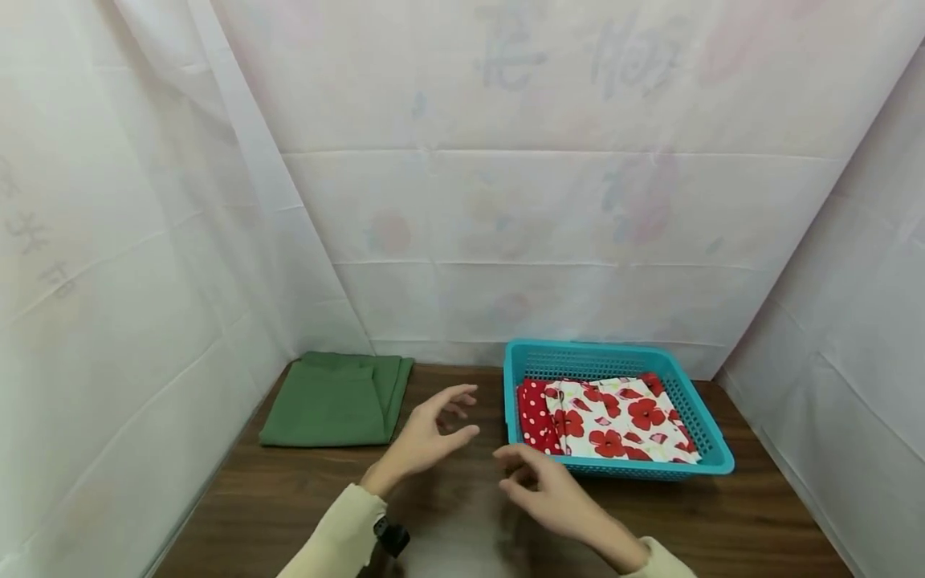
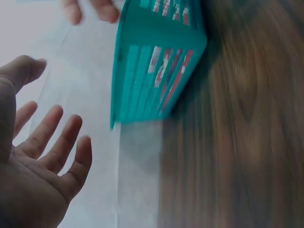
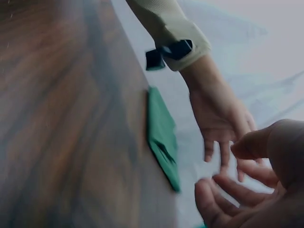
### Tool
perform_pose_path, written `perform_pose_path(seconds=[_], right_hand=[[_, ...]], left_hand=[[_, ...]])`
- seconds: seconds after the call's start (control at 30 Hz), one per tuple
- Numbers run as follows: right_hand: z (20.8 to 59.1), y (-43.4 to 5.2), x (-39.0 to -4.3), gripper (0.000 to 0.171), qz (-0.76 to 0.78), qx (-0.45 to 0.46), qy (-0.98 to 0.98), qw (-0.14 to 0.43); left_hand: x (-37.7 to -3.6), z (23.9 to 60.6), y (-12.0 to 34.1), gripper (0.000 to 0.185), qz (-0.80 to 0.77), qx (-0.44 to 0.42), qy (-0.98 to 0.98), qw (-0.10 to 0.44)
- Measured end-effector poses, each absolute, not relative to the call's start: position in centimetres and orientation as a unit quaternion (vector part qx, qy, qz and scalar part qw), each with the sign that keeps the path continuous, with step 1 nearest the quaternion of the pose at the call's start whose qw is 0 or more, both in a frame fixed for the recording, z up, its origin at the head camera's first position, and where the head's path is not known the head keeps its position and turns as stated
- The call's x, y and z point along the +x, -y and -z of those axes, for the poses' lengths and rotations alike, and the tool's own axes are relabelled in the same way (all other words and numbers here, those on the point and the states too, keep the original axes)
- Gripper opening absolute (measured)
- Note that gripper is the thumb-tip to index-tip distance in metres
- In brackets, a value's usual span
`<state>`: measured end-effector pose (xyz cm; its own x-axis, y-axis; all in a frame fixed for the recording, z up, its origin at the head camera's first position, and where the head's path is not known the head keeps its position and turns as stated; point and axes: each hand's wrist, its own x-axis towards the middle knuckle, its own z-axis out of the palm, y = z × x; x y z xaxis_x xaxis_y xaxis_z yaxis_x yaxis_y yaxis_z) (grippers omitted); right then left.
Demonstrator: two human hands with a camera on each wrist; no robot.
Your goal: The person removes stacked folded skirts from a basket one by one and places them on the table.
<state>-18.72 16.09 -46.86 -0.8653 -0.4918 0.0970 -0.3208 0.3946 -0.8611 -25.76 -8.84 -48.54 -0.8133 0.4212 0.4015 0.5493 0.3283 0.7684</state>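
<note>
Basket (image 1: 708,437) | long axis left-right | hands (image 1: 426,437) (image 1: 552,494) empty, near it

Both hands, left (image 3: 218,114) and right (image 3: 247,199), hover empty-fingered (blurred) near folded green cloth (image 3: 162,137).

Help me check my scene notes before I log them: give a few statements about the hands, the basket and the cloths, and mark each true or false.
1. The teal basket holds red-flowered fabric. True.
2. The left hand grips the green cloth. False: it hovers open above the wooden table, holding nothing.
3. The green cloth lies folded to the left of the basket. True.
4. The right hand is inside the basket. False: it is in front of the basket, empty.
</note>
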Motion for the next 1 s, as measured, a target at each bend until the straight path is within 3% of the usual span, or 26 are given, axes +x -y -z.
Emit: perform_pose_path(seconds=[0.2, 0.33, 0.6, 0.77, 1.0], right_hand=[[43.7, -20.7, -18.2, 0.031, 0.509, -0.235, -0.827, 0.044], [42.1, -23.7, -18.7, 0.031, 0.497, -0.216, -0.84, -0.02], [41.3, -29.1, -20.9, 0.033, 0.431, -0.17, -0.877, -0.125], [41.3, -31.2, -22.4, 0.035, 0.397, -0.163, -0.892, -0.14], [41.4, -32.0, -24.4, 0.044, 0.365, -0.146, -0.912, -0.118]], left_hand=[[-26.4, 46.0, 5.0, 0.061, 0.468, -0.376, 0.799, 0.031], [-26.8, 44.3, 2.6, 0.063, 0.446, -0.413, 0.794, 0.031], [-28.4, 42.7, -1.0, 0.067, 0.429, -0.401, 0.809, 0.023], [-29.5, 42.3, -2.5, 0.07, 0.451, -0.372, 0.811, 0.019], [-30.3, 41.7, -5.0, 0.079, 0.457, -0.323, 0.828, -0.01]])
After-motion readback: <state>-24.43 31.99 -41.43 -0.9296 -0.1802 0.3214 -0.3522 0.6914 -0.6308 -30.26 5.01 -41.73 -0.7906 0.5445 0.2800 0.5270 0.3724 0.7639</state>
